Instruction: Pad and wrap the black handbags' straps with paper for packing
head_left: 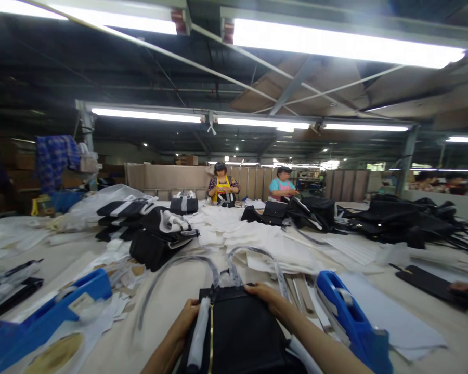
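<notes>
Head view: black bag (pixel 245 327) between the hands, wrapped handles (pixel 253 250) extending beyond its far edge; left hand (pixel 187 315) grips its left side, right hand (pixel 264 296) the far edge.

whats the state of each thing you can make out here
Black bag: held in both hands
Left hand: gripping its left side
Right hand: gripping its top edge
Bag handles: wrapped in film
Ceiling lights: on
White sheets: loosely piled
Right blue tape dispenser: roll fitted
</notes>
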Action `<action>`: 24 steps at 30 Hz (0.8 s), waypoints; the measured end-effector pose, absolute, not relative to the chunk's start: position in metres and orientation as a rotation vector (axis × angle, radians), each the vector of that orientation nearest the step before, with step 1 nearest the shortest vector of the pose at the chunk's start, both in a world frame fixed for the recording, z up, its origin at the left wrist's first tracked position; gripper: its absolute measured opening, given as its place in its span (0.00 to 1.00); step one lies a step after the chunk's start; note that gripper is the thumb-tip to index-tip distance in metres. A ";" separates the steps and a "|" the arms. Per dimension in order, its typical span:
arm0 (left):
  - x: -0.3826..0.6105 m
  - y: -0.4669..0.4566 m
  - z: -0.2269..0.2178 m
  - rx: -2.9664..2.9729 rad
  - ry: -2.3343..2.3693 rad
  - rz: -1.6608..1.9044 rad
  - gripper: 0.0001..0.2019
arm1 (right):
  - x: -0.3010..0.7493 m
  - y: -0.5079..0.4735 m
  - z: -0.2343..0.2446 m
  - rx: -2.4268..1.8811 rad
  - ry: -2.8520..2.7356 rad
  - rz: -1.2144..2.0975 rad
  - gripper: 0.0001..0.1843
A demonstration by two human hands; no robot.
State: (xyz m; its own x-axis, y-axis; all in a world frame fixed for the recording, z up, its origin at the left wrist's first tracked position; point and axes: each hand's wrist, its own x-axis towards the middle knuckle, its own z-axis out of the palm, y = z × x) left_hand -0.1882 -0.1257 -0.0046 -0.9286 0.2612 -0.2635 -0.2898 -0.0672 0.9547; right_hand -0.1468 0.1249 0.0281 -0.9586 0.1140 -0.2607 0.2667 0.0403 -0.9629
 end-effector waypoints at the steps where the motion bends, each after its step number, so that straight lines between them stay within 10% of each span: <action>1: -0.182 -0.127 -0.006 -0.028 1.865 2.064 0.24 | -0.141 0.124 0.029 0.407 2.195 -2.085 0.21; 24: -0.039 -0.125 -0.029 0.394 2.807 1.459 0.23 | -0.017 0.120 -0.011 0.307 2.967 -1.716 0.17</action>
State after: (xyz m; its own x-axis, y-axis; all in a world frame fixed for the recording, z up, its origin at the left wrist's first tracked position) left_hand -0.0390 -0.1250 -0.0285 -0.9684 0.1963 0.1537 0.2386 0.5509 0.7997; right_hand -0.0173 0.1202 -0.0109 -0.9398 0.2977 0.1680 0.0028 0.4981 -0.8671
